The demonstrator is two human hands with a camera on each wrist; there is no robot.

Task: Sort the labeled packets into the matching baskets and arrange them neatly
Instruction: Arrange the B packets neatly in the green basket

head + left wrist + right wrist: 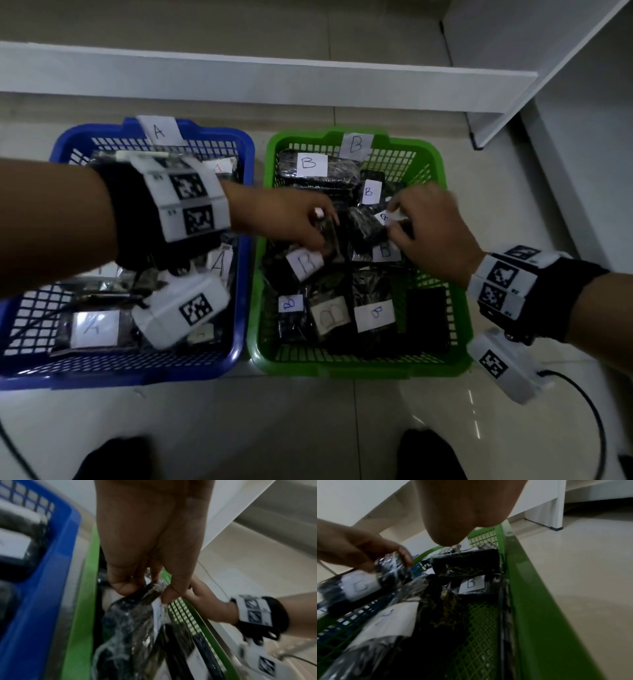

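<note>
Centre frame, over the green basket (455, 329): left hand (284, 219) pinches a B packet (323, 236) by its top edge; right hand (431, 233) pinches another packet's label (385, 217). Pkts look light, crinkly, slick; edges prob. grip best.

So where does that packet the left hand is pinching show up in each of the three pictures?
Head: the packet lies centre, inside the green basket, under the left hand.
Left wrist: packet at lower centre, below the fingertips.
Right wrist: packet at the left edge.
Shared landmark: the green basket's rim.
</note>
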